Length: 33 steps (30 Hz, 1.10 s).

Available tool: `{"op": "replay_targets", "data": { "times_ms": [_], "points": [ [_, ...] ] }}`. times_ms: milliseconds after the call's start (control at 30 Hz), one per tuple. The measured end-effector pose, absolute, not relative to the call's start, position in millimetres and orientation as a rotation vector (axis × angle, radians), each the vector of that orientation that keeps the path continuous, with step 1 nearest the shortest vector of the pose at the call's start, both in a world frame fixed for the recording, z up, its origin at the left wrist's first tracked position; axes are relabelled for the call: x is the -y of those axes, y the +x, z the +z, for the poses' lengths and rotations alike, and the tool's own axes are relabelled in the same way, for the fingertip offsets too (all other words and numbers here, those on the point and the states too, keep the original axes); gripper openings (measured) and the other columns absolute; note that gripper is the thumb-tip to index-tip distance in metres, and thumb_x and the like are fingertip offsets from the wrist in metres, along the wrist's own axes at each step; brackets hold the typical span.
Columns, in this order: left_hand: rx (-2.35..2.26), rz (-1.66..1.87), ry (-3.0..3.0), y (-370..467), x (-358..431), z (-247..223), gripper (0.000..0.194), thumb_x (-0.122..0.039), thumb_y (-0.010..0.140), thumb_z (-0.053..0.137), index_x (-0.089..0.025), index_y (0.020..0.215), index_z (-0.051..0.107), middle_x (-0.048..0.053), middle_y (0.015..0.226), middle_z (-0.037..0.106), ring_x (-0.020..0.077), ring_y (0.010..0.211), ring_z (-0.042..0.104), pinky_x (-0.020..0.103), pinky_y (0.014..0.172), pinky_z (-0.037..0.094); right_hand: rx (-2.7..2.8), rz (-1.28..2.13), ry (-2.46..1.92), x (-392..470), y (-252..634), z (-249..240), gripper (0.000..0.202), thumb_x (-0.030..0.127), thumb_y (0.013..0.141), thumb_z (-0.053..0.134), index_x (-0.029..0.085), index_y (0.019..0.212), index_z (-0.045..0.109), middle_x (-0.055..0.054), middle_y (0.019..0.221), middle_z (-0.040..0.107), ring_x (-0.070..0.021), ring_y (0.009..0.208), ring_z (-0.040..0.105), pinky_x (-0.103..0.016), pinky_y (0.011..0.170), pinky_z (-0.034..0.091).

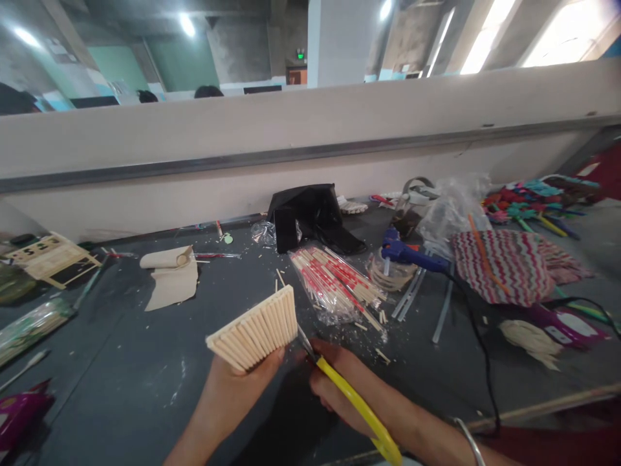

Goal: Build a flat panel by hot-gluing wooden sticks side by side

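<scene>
In my left hand I hold a small panel of wooden sticks set side by side in a row, tilted up over the dark table. My right hand is closed around a tool with yellow handles. The tool's metal tip touches or nearly touches the right edge of the stick panel. Behind the panel lies a clear plastic packet of red-and-white wrapped chopsticks, with bits of cut stick scattered beside it.
A blue glue gun with a black cord lies right of the packet, near clear glue sticks and a zigzag-patterned cloth. A beige cloth roll and a wooden frame are left. A low partition stands behind.
</scene>
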<state>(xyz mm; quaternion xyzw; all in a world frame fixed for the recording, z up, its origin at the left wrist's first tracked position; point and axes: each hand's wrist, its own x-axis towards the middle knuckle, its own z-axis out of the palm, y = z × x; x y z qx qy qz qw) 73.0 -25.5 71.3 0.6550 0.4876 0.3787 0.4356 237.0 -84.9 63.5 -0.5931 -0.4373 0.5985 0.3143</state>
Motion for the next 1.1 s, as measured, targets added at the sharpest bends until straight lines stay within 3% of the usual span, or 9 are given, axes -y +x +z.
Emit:
{"op": "replay_targets", "data": {
  "times_ms": [200, 467, 600, 700, 1100],
  "points": [
    [-1.19, 0.948, 1.649, 79, 28, 77, 0.018, -0.023, 0.066, 0.072, -0.023, 0.084, 0.073, 0.003, 0.087, 0.074, 0.0219, 0.082, 0.068, 0.034, 0.084, 0.053, 1.039, 1.601, -1.521, 86, 238, 66, 0.01, 0.025, 0.081, 0.049, 0.019, 0.084, 0.057, 0.007, 0.048, 0.042, -0.008, 0.04, 0.037, -0.017, 0.037, 0.028],
    [-1.238, 0.937, 1.639, 82, 24, 70, 0.022, -0.024, 0.064, 0.073, -0.021, 0.086, 0.073, 0.005, 0.088, 0.075, 0.024, 0.083, 0.069, 0.036, 0.086, 0.053, 1.032, 1.506, -1.509, 89, 237, 57, 0.019, 0.022, 0.087, 0.038, 0.019, 0.088, 0.056, 0.005, 0.054, 0.043, -0.0093, 0.043, 0.036, -0.019, 0.038, 0.03],
    [-1.21, 0.949, 1.674, 84, 23, 68, 0.021, -0.023, 0.065, 0.07, -0.019, 0.085, 0.071, 0.005, 0.089, 0.074, 0.0231, 0.083, 0.069, 0.035, 0.084, 0.054, 1.275, 1.313, -1.45, 90, 240, 45, 0.01, 0.02, 0.081, 0.047, 0.018, 0.085, 0.057, 0.002, 0.068, 0.053, -0.0118, 0.059, 0.047, -0.021, 0.054, 0.041],
    [-1.19, 0.98, 1.669, 82, 21, 66, 0.017, -0.023, 0.066, 0.068, -0.018, 0.083, 0.07, 0.005, 0.088, 0.074, 0.0219, 0.08, 0.069, 0.033, 0.082, 0.055, 1.305, 1.238, -1.473, 85, 238, 39, 0.008, 0.02, 0.081, 0.049, 0.018, 0.078, 0.056, 0.001, 0.073, 0.054, -0.013, 0.067, 0.049, -0.023, 0.063, 0.042],
    [-1.241, 0.986, 1.729, 74, 13, 61, 0.018, -0.022, 0.066, 0.07, -0.019, 0.084, 0.072, 0.004, 0.083, 0.074, 0.0217, 0.075, 0.07, 0.031, 0.076, 0.056, 1.365, 1.284, -1.557, 81, 237, 38, 0.01, 0.018, 0.081, 0.048, 0.015, 0.073, 0.054, 0.005, 0.062, 0.042, -0.0087, 0.057, 0.036, -0.021, 0.052, 0.032]
  ]
}}
